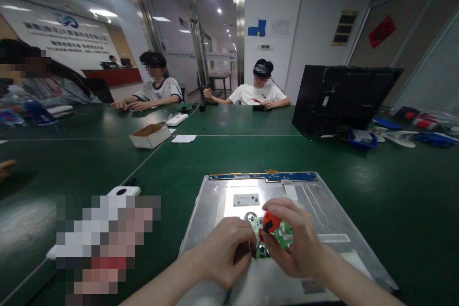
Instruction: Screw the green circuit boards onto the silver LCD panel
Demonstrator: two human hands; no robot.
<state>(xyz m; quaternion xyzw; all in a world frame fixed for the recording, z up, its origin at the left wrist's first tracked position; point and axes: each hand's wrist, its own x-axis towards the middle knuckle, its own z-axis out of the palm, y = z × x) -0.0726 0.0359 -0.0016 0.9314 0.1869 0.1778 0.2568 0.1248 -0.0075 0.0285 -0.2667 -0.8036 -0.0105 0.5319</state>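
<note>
Green circuit board (pixel 286 233), on the metal panel (pixel 207 206) at twelve o'clock, is met at its nine-o'clock edge by the left hand (pixel 226 247) (grip indeterminable), while the right hand (pixel 300 238), at three o'clock, pinches a red-handled tool (pixel 271 220) whose slip could scar the board.

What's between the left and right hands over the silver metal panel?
Head view: part of a green circuit board, plus a rounded red-and-black handle gripped by the right hand.
</note>
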